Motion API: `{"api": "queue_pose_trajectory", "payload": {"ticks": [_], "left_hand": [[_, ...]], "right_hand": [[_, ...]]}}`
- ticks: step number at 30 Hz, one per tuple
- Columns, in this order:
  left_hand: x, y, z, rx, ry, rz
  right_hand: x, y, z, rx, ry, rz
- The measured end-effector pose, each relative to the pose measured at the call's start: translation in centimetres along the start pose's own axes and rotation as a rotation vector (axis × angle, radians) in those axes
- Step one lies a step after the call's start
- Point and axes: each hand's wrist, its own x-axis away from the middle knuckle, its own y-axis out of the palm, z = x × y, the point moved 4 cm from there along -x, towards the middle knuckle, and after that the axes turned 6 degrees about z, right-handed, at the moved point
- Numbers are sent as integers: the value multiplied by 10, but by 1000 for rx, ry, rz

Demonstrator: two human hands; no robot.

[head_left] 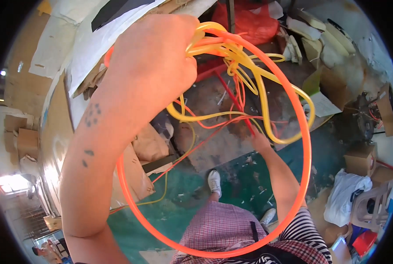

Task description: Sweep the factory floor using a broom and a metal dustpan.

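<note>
My left hand [165, 48] is raised high at the upper middle, closed in a fist around a bundle of yellow tubing [263, 94] and thicker orange tubing [305, 145]. From the fist the orange tubing drops in one wide loop in front of my body. The yellow tubing hangs in smaller, tangled loops with a knot beside the fist. Lower and farther right, my right hand [261, 141] is closed at the near end of a slim red bar [238, 103]. Its fingers are partly hidden. Thin orange cords [196, 147] cross near the bar and trail down to the left.
Cardboard and brown paper [150, 145] are stacked at my left. A red plastic bag [258, 24] lies at the back. Cardboard boxes [360, 159], a white bag [344, 198] and a grey plastic chair [372, 207] stand at right. Another person [51, 251] is far off at lower left.
</note>
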Motion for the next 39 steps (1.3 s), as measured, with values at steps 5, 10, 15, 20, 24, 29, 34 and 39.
{"api": "queue_pose_trajectory", "payload": {"ticks": [5, 10, 15, 20, 24, 29, 34, 39], "left_hand": [[3, -31, -10, -20, -90, 10], [11, -59, -18, 51, 3, 183], [5, -78, 1, 85, -227, -43], [-6, -48, 8, 19, -267, -362], [12, -61, 3, 64, -15, -112], [2, -69, -31, 74, -241, -207], [14, -88, -7, 126, -94, 35], [9, -77, 17, 148, -226, -15]], "right_hand": [[222, -88, 56, 153, 197, -201], [323, -155, 33, 53, 50, -115], [191, -60, -42, -127, 144, -278], [-13, 70, -71, -61, 15, -305], [18, 71, -58, 20, -274, -49], [227, -75, 1, 322, 136, -414], [290, -153, -15, -29, 4, -187], [152, -78, -10, 79, 30, 42]]}}
